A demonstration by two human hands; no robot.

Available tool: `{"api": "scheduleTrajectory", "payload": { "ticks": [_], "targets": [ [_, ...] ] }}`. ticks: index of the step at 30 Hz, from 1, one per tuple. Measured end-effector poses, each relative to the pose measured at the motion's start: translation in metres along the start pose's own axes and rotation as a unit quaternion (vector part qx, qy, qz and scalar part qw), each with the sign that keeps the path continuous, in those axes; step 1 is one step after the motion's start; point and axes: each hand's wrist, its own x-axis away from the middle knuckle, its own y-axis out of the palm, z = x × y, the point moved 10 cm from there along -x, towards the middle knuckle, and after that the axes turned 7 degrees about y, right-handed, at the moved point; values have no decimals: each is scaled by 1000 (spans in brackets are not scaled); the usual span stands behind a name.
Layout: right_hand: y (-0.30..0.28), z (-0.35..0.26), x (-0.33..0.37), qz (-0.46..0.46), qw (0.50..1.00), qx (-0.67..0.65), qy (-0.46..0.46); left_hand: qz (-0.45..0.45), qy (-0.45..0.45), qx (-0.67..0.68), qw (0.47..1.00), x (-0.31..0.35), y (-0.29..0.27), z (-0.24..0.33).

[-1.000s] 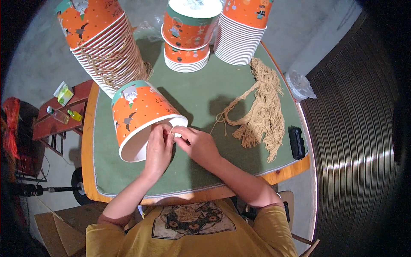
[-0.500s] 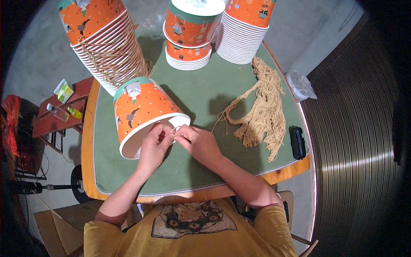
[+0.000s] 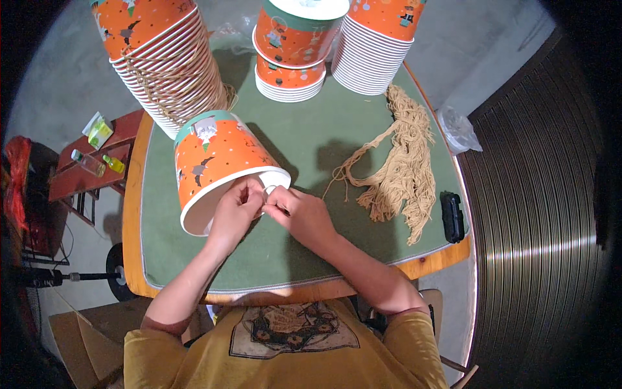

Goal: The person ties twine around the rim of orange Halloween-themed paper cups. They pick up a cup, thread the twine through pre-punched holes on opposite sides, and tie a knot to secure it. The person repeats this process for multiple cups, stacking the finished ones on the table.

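An orange paper bucket (image 3: 223, 155) with a white rim and green base band lies tilted on the table, its mouth facing me. At the right side of that mouth my left hand (image 3: 236, 206) pinches a thin tan cord, fingertips partly inside the rim. My right hand (image 3: 299, 212) is closed beside it, thumb and forefinger pinching the same cord. Most of the cord is hidden by my fingers. Right of my hands lies a bundle of tan cords (image 3: 405, 162), with a few strands trailing left toward the bucket.
A tall bucket stack with cords wound round it (image 3: 168, 71) leans at back left. A shorter stack (image 3: 291, 74) and another tall stack (image 3: 376, 48) stand behind. A black case (image 3: 452, 217) lies by the right edge of the green tablecloth (image 3: 194, 269). Bottles rest on a red stool (image 3: 68, 185).
Both hands stay pinched at the rim, shifting only slightly. The view has tilted a little, so the stacks appear a bit displaced. The bucket keeps its tilt.
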Motion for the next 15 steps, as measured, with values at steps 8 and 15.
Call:
{"api": "scheduleTrajectory", "payload": {
  "ticks": [8,15],
  "targets": [
    [-2,-1,0,9,1000,-1,-9,-10,21,-39,999,3,2,6],
    [-2,-1,2,13,1000,-21,-6,-11,-63,16,998,3,1,-2]
  ]
}}
